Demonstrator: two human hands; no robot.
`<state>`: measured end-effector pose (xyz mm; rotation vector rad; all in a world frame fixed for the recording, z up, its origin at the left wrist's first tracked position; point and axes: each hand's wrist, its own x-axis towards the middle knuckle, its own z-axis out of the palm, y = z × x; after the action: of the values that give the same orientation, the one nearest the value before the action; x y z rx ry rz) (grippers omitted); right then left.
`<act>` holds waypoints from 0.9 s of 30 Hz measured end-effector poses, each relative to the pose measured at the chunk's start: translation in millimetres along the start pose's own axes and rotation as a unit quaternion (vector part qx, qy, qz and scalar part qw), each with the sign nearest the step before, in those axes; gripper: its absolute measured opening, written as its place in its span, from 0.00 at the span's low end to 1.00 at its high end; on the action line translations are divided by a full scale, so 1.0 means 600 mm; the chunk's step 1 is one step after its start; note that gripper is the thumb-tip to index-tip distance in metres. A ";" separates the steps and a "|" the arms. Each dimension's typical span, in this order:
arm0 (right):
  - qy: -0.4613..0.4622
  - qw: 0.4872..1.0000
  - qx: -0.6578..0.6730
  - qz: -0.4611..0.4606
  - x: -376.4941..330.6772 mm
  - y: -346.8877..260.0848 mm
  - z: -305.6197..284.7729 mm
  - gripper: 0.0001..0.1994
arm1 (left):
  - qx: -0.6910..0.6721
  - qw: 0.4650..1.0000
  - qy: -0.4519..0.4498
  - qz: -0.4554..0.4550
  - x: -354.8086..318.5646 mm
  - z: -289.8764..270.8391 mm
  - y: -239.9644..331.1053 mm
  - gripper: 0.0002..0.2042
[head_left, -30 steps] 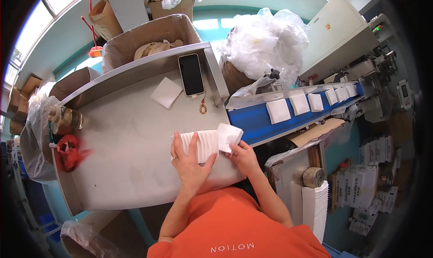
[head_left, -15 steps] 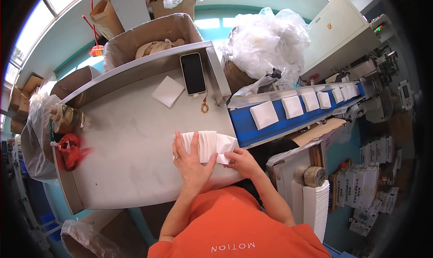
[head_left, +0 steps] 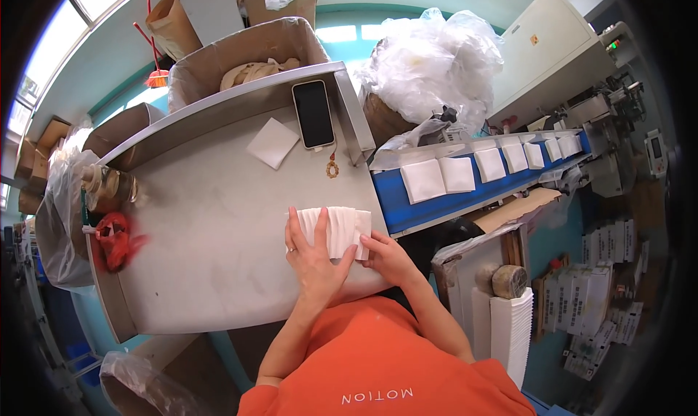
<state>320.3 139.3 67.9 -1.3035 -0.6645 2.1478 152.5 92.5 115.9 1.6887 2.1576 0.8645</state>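
Note:
A row of white folded napkins (head_left: 340, 227) stands on edge at the table's near right side. My left hand (head_left: 315, 262) lies over its left part, fingers spread across the top and thumb along the near side, holding the row. At the right end, my right hand (head_left: 390, 259) grips the last napkin with its fingers bent against it; the fingertips are partly hidden. One single napkin (head_left: 273, 143) lies flat farther up the metal table (head_left: 211, 234). On the blue conveyor belt (head_left: 390, 192), several more napkins lie in a line, the nearest two touching.
A phone (head_left: 314, 114) with a beaded charm (head_left: 332, 167) rests by the table's raised far edge. At the left edge are a red plastic bag (head_left: 113, 241) and a jar (head_left: 109, 185). Behind stand a lined carton (head_left: 196, 74) and bundled clear plastic (head_left: 436, 67).
My right hand has pressed the tilted end napkin upright against the row. The row sits slightly more to the right. Napkins on the belt have come nearer to the table.

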 end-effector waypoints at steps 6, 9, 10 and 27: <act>0.144 0.985 0.043 -0.081 0.012 -0.015 -0.008 0.17 | -0.061 0.997 0.007 0.042 0.000 0.015 -0.014 0.35; 0.085 0.956 -0.219 -0.174 -0.003 -0.022 0.039 0.20 | -0.086 0.994 -0.017 0.058 -0.004 0.025 -0.011 0.35; 0.078 0.954 -0.242 -0.160 -0.008 -0.023 0.056 0.20 | -0.074 0.996 -0.009 0.058 -0.003 0.028 -0.009 0.35; 0.109 0.992 0.058 0.015 0.037 0.002 0.032 0.14 | -0.032 0.999 0.029 -0.015 0.005 -0.026 -0.051 0.35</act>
<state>294.1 150.6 60.5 -1.4656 -0.4275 1.9958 119.1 86.5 110.6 1.6159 2.1617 0.9753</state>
